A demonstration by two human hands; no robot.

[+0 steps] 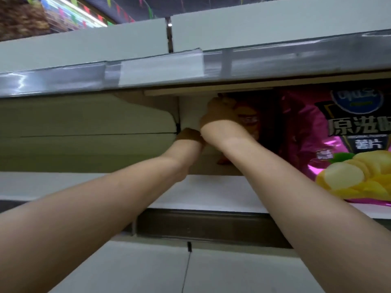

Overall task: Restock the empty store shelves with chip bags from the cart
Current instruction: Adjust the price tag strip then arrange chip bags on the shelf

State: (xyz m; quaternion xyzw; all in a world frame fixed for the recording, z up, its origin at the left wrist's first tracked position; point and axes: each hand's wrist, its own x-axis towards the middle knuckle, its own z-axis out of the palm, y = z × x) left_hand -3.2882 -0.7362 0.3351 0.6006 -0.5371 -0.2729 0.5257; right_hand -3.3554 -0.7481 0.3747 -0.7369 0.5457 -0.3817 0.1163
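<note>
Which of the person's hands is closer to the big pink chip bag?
The right. The right hand is left of the pink chip bag, against an orange bag deeper in the shelf; the left hand lies farther left, beyond the right wrist.

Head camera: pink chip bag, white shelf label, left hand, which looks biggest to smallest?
1. pink chip bag, even though the frame edge cuts it off.
2. white shelf label.
3. left hand, partly hidden.
</note>
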